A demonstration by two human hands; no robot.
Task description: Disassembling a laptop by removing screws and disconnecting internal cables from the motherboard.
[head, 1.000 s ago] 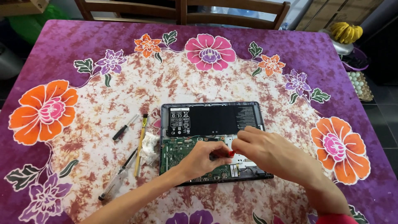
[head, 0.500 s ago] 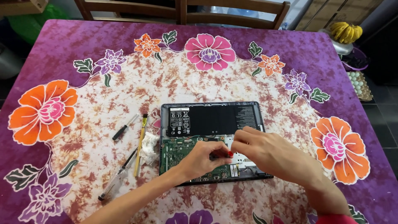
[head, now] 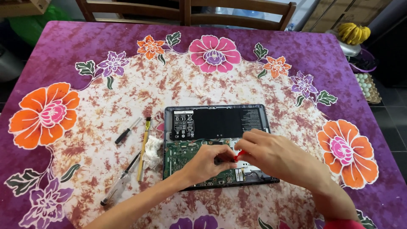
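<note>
So we've got the laptop [head: 218,144] flipped over in the middle of the table [head: 296,76] with its bottom cover already off, battery [head: 218,123] and green board [head: 186,159] exposed. Our left hand [head: 207,163] is curled and pressing down on the board, and our right hand [head: 271,154] is pinching a small red tool [head: 237,157] right beside it. The battery is in place, and the screwdrivers [head: 127,131] and brush [head: 144,148] sit unused off to the left, so we'd guess we're roughly mid-job.
</note>
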